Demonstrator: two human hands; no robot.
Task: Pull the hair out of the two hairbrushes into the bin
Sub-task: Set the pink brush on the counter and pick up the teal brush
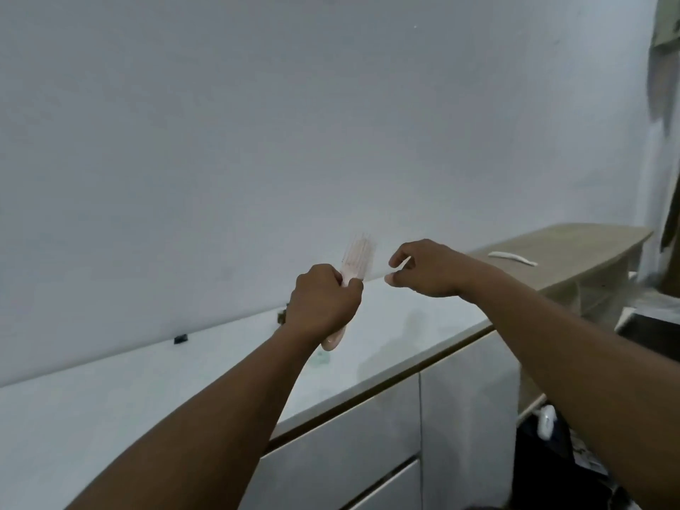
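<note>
- Hairbrush, pale pink plastic with light bristles (pixel 355 265), stands upright in the air above the white glossy cabinet top (pixel 147 392), its head blurred against the grey wall (pixel 257 123).
- Left hand (pixel 322 301) is clenched around its handle, whose rounded end pokes out below the fist.
- Right hand (pixel 427 268) hovers just beside the bristles, thumb and forefinger curled and slightly apart, gripping nothing visible.
- Farther right, a white slim object (pixel 513 258) lies on a light wooden tabletop (pixel 574 248).
</note>
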